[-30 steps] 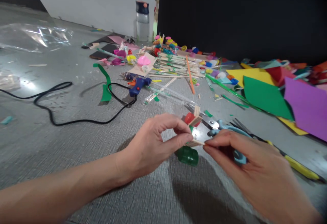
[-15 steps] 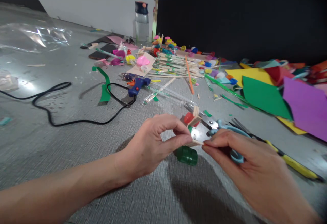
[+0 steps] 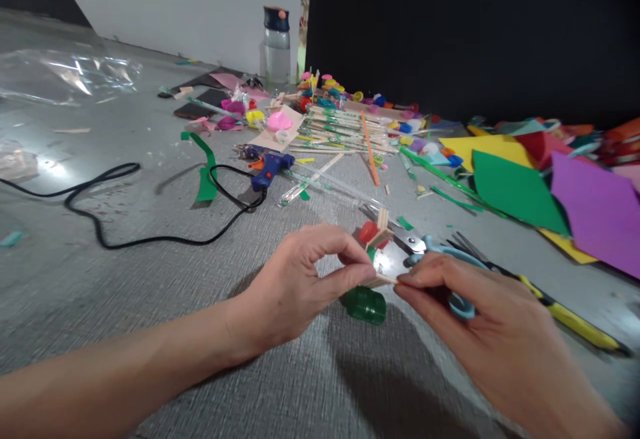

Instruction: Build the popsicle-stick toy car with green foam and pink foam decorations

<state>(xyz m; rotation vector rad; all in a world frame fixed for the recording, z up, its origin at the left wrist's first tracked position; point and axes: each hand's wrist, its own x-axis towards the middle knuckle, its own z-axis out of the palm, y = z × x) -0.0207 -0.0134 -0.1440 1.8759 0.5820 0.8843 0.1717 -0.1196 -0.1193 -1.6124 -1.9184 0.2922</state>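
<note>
Thin pale wooden stick (image 3: 385,279): held up between both hands, right of centre in the lower half of the view, above the grey textured surface (image 3: 280,392).
Left hand (image 3: 310,285): pinching the stick's left end, with thumb and forefinger closed on it.
Right hand (image 3: 480,319): pinching the opposite end between thumb and forefinger – cannot tell how the hidden fingers lie.
Dark green translucent plastic cylinder (image 3: 367,305): lying on its side, just below the stick in the view.
Small tan wooden pieces (image 3: 382,227): set at angles beside a glossy red rounded piece (image 3: 369,232), just beyond the fingertips.
Light-blue-handled metal scissors (image 3: 415,244): partly hidden behind the right hand.
Yellow-and-black long-handled tool (image 3: 575,320): lying to the right of the scissors.
Blue glue gun with orange trigger (image 3: 273,167): resting farther back, with black cord (image 3: 160,239) looping leftward.
Green paper strip (image 3: 206,185): beside the cord.
Wrapped pale wooden sticks (image 3: 345,127): piled behind the glue gun, under a narrow orange strip (image 3: 370,149).
Green sheet (image 3: 517,189) and purple sheet (image 3: 600,209): overlapping at right.
Clear bottle with dark blue lid (image 3: 277,59): upright at the back.
</note>
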